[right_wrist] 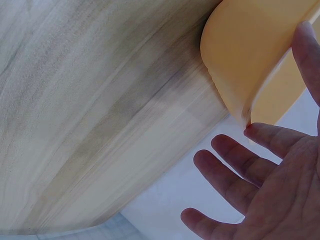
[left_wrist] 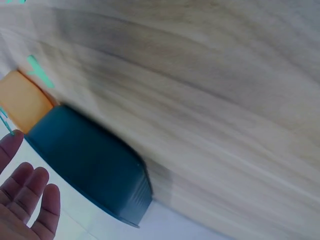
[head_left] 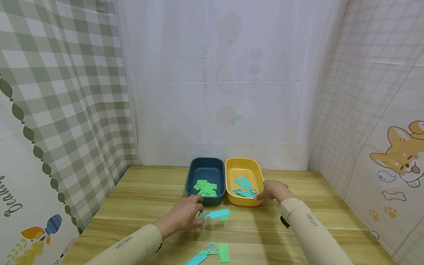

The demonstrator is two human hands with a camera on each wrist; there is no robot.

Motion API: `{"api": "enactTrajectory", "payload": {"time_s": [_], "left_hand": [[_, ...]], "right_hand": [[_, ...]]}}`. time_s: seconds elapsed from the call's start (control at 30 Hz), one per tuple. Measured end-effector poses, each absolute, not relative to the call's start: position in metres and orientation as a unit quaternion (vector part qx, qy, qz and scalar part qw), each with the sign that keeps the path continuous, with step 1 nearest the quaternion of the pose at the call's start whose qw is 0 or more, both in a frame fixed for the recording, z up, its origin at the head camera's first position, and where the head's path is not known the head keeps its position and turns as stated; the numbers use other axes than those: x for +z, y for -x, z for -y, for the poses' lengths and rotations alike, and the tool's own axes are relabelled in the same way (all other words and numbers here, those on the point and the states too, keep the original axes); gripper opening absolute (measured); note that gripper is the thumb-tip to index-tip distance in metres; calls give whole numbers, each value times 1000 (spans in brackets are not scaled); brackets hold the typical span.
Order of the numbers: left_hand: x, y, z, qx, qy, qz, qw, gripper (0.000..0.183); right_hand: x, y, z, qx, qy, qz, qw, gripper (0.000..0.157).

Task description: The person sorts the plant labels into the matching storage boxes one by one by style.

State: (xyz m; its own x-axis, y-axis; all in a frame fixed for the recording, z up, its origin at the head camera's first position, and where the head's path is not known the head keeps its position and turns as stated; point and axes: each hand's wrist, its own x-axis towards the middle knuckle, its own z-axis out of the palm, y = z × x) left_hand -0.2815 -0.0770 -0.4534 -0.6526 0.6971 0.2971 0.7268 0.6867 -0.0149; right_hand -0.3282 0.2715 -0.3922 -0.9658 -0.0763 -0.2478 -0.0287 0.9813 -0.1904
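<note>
In the head view my left hand (head_left: 188, 213) is in front of the dark blue bin (head_left: 207, 159), its fingers at the ring end of a blue tag (head_left: 218, 214). The left wrist view shows a thin teal loop (left_wrist: 4, 120) at a fingertip. A green tag (head_left: 225, 218) lies partly hidden under the blue one. My right hand (head_left: 274, 189) is at the right side of the yellow bin (head_left: 245, 161). Its fingers are spread, with the thumb (right_wrist: 305, 37) and index fingertip (right_wrist: 252, 129) at the rim.
Several green tags (head_left: 207, 187) lie in the dark blue bin, and several blue tags (head_left: 245, 184) in the yellow one. Nearer the front edge, a blue tag (head_left: 198, 257) and a green tag (head_left: 224, 253) overlap on the wooden table (head_left: 132, 206). Curtains hang around the table.
</note>
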Motion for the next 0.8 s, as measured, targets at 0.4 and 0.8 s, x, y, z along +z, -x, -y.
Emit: {"api": "enactTrajectory", "payload": {"time_s": [0.4, 0.8], "left_hand": [[-436, 294, 60, -33, 401, 892, 205, 21], [-426, 311, 41, -7, 379, 902, 208, 23]], "right_hand": [[-393, 328, -272, -92, 27, -987, 125, 45], [-394, 328, -272, -91, 29, -987, 126, 46]]}}
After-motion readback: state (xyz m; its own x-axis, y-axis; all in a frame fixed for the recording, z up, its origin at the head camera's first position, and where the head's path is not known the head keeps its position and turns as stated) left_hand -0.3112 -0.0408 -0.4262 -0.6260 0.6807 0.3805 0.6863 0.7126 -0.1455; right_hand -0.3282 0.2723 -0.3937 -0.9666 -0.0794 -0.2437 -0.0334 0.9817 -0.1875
